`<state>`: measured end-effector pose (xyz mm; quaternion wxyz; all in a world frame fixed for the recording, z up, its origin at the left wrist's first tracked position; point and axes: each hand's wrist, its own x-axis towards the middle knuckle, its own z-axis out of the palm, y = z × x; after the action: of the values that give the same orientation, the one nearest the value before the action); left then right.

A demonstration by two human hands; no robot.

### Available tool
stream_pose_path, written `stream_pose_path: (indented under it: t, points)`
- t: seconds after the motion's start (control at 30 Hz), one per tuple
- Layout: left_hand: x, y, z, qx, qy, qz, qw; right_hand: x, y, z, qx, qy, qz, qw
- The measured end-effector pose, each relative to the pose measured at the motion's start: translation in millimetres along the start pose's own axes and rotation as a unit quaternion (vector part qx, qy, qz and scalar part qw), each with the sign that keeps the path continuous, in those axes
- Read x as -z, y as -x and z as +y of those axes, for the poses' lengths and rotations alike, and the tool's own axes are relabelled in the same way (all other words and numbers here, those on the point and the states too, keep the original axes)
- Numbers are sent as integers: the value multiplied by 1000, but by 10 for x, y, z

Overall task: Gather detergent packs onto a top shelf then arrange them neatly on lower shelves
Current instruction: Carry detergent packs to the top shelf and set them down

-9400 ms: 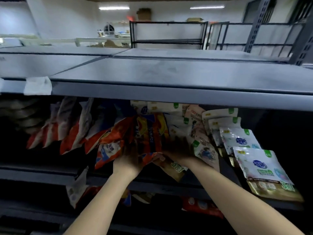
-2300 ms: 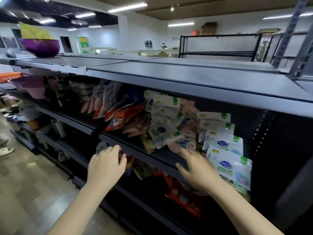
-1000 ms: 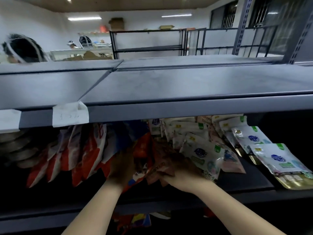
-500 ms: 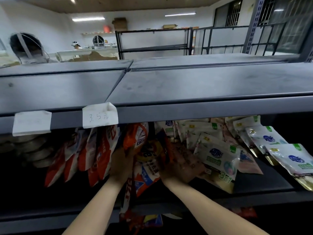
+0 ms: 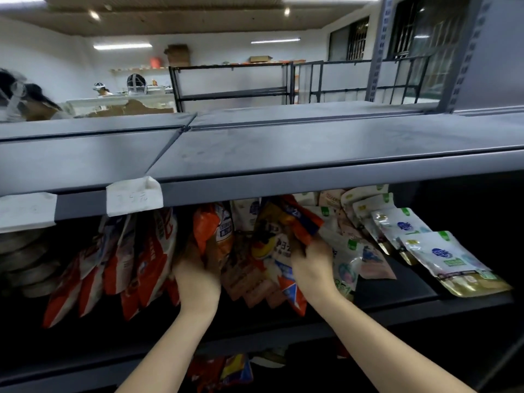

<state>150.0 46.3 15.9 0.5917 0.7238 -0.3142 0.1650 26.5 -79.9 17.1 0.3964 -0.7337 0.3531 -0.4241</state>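
Both my hands reach into the second shelf (image 5: 397,304) under the grey top shelf (image 5: 312,148). My left hand (image 5: 197,279) grips an orange detergent pack (image 5: 215,231) from below. My right hand (image 5: 310,262) holds a bundle of orange, yellow and blue detergent packs (image 5: 279,231), lifted towards the top shelf's front lip. Pinkish packs (image 5: 249,282) hang between my hands. White and green detergent packs (image 5: 442,253) lie fanned out to the right. Red and white packs (image 5: 127,262) lean in a row to the left.
Two white paper price tags (image 5: 134,198) hang on the top shelf's front lip. More packs (image 5: 226,373) show on the shelf below. A person's head (image 5: 17,95) appears beyond the shelf at far left. Metal racks (image 5: 232,83) stand at the back.
My right hand has raised its bundle of orange and blue packs higher, up to the top shelf's lip. My left hand has shifted right onto an orange pack. The view has tilted up slightly.
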Motion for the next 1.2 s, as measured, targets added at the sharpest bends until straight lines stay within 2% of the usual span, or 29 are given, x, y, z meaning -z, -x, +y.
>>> stream_pose_path:
  t: [0.1,0.17,0.37,0.67,0.87,1.07,1.2]
  points:
    - [-161,113,214,-66,-65,-9,996,405,-45,35,23,-18,62,998]
    - [-297,210,390,-71,-81,-38,993,682,-66,79,46,5,98,994]
    - [-704,526,907,-166,-26,-70,983,1475,42,328,102,77,183,975]
    - [-1318,1089,1724,-187,71,-129,971,2901,346,635,199,172,313,913]
    - [-1723,1641,2355,-181,100,-122,971,4070,483,818,258,214,330,882]
    - [-2158,2207,3153,-237,145,-84,957,5251,495,1022,248,227,381,861]
    - [-2469,2503,3765,-223,181,-59,956,5935,493,1143,241,225,393,858]
